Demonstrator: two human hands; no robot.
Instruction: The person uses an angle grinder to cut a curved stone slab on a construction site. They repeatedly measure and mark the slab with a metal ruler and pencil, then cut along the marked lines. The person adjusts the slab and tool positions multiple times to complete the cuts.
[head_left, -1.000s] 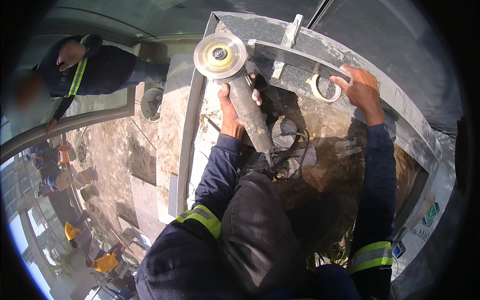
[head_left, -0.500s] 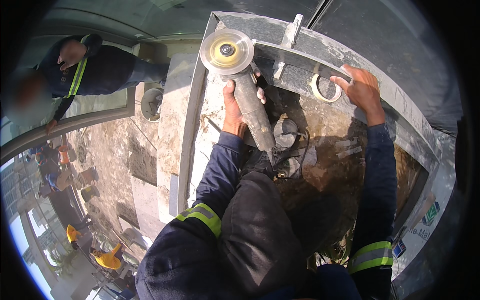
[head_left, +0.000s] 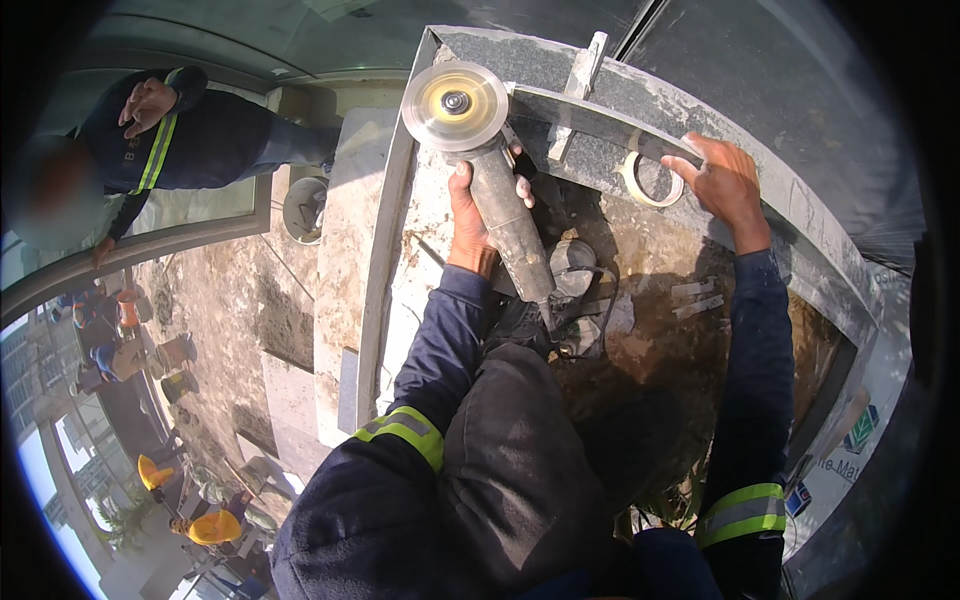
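My left hand [head_left: 470,222] is wrapped round the body of a dusty angle grinder [head_left: 508,215]. The grinder's round cutting disc [head_left: 455,105] faces up, over the corner of a grey stone-edged frame [head_left: 398,200]. At the right, my right hand [head_left: 722,185] is closed on the end of a long thin grey strip [head_left: 610,118], with the index finger along its edge. A cream ring that looks like a roll of tape [head_left: 652,196] is right beside those fingers. Whether the disc touches the strip, I cannot tell.
A pale bar [head_left: 584,75] lies across the frame's far side. A dusty rounded object [head_left: 575,268] and a dark cord lie by my knees. A bucket [head_left: 303,210] stands at the left, near a co-worker [head_left: 190,135] in dark clothing. Workers in yellow [head_left: 213,527] are farther off.
The grinder has shifted very slightly down and right; my right hand stays in place. At the left, the co-worker's raised hand has turned, and the distant workers in yellow have moved.
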